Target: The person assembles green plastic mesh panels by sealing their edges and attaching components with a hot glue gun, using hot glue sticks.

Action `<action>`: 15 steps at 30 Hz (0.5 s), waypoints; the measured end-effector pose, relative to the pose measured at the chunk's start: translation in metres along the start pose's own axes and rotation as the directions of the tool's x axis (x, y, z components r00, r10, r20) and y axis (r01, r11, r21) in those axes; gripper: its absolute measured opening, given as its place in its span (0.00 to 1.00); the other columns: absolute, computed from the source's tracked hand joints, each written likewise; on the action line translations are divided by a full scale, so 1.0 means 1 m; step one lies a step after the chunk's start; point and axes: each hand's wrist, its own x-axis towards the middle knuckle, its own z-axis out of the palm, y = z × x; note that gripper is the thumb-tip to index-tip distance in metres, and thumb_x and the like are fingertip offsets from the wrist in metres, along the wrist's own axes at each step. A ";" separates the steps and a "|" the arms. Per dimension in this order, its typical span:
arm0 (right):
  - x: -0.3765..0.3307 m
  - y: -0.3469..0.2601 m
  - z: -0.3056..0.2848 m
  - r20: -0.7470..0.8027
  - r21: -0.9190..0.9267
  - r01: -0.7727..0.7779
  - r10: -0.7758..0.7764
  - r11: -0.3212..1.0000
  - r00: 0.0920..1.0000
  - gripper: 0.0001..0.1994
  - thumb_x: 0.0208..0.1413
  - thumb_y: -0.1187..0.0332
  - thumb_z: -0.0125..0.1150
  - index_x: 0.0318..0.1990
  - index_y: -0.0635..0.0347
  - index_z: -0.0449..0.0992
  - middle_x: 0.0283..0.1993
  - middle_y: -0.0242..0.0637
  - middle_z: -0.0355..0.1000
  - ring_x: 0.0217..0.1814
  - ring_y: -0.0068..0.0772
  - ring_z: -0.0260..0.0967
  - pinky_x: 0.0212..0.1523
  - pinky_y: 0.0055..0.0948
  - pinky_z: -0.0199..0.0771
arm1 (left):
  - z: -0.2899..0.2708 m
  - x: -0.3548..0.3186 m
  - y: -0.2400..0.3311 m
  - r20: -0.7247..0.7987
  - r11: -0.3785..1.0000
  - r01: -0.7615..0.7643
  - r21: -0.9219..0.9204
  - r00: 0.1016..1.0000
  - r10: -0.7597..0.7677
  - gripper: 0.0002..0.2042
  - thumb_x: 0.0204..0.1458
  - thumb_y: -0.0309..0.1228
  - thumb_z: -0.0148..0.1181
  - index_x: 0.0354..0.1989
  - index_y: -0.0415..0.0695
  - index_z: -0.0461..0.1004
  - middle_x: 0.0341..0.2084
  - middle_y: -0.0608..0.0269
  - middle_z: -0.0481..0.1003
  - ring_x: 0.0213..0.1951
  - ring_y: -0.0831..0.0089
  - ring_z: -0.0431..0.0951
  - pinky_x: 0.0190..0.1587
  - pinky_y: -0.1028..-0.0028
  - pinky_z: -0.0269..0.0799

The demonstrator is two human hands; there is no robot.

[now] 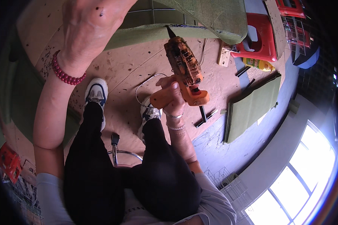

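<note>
My right hand point(171, 95) is wrapped round the orange handle of a hot glue gun point(182, 62). Its body is caked with brown residue, and a dark glue stick point(203, 113) pokes out of its rear end. The dark nozzle points up beside the edge of green woven fabric point(225, 22) that covers a wire frame point(153, 13). My left hand point(92, 22), with a dark red bead bracelet at the wrist, reaches up to the top edge of the view. Its fingers are out of sight, so whether it holds anything is hidden.
A thin cord point(141, 88) loops near my right shoe. Flat green panels point(251, 105) lie on the floor at right, near a red plastic stool point(257, 37) and a yellow bottle point(258, 64). More green fabric point(37, 90) is at my left. Wire racks point(229, 183) stand by the bright window.
</note>
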 end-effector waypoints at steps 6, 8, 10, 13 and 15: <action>0.000 0.005 0.002 0.047 -0.002 -0.008 0.008 1.000 0.999 0.19 0.54 0.57 0.56 0.37 0.69 0.69 0.28 0.43 0.70 0.31 0.32 0.68 0.36 0.28 0.66 | -0.012 -0.001 -0.001 0.056 0.996 0.049 0.079 0.997 -0.053 0.07 0.38 0.18 0.65 0.28 0.37 0.77 0.23 0.59 0.77 0.25 0.66 0.76 0.27 0.71 0.70; -0.001 0.006 0.003 0.049 -0.015 -0.014 0.015 1.000 0.999 0.19 0.54 0.56 0.55 0.37 0.68 0.69 0.28 0.42 0.71 0.31 0.31 0.68 0.35 0.28 0.66 | -0.013 -0.002 -0.003 0.053 0.995 0.066 0.081 0.996 -0.071 0.07 0.38 0.18 0.65 0.28 0.36 0.77 0.23 0.59 0.76 0.25 0.66 0.76 0.27 0.71 0.71; -0.002 0.006 0.003 0.045 -0.015 -0.011 0.012 1.000 0.999 0.19 0.54 0.56 0.55 0.37 0.68 0.69 0.28 0.42 0.70 0.31 0.31 0.68 0.35 0.28 0.66 | -0.013 -0.003 -0.004 0.051 0.995 0.079 0.065 0.995 -0.083 0.07 0.38 0.18 0.65 0.28 0.36 0.77 0.23 0.59 0.76 0.25 0.66 0.76 0.26 0.72 0.71; 0.000 0.004 0.000 0.011 -0.030 -0.007 0.007 1.000 1.000 0.18 0.55 0.57 0.55 0.38 0.67 0.69 0.28 0.41 0.70 0.31 0.31 0.68 0.36 0.28 0.67 | -0.015 -0.008 -0.005 0.041 0.994 0.093 0.052 0.995 -0.095 0.07 0.37 0.17 0.65 0.28 0.36 0.77 0.23 0.59 0.76 0.25 0.66 0.76 0.26 0.72 0.71; 0.003 0.003 -0.001 -0.029 -0.009 0.022 -0.023 1.000 0.999 0.18 0.56 0.57 0.54 0.40 0.67 0.69 0.29 0.41 0.71 0.31 0.31 0.68 0.36 0.28 0.67 | -0.016 -0.009 -0.006 0.042 0.994 0.092 0.061 0.995 -0.095 0.08 0.37 0.17 0.66 0.28 0.36 0.77 0.23 0.58 0.76 0.25 0.66 0.76 0.25 0.72 0.72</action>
